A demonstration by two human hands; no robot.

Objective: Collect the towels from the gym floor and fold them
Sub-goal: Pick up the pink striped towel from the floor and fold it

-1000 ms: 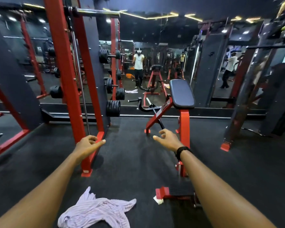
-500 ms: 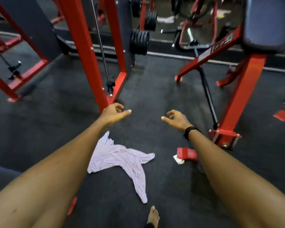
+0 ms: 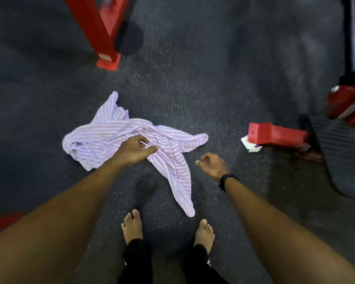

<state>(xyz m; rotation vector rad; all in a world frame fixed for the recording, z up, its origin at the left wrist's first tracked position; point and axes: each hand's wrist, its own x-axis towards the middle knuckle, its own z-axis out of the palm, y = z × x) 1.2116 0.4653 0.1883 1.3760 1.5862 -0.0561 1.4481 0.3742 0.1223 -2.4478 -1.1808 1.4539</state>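
A crumpled white towel with faint pink stripes [image 3: 103,138] lies spread on the dark speckled gym floor [image 3: 193,78], one long tail reaching toward my feet. My left hand [image 3: 132,151] hovers right over the towel's middle, fingers loosely curled, with nothing in it. My right hand [image 3: 212,166], with a black wristband, hangs to the right of the towel over bare floor, its fingers loosely curled around nothing.
A red rack upright with its foot [image 3: 107,58] stands beyond the towel. A red bench foot [image 3: 275,135] with a scrap of white paper [image 3: 251,145] lies to the right, beside a dark ribbed plate [image 3: 344,152]. My bare feet [image 3: 132,226] stand just behind the towel.
My head has tipped down from the mirror wall to the floor. Both hands have dropped toward the towel, the left now over its middle.
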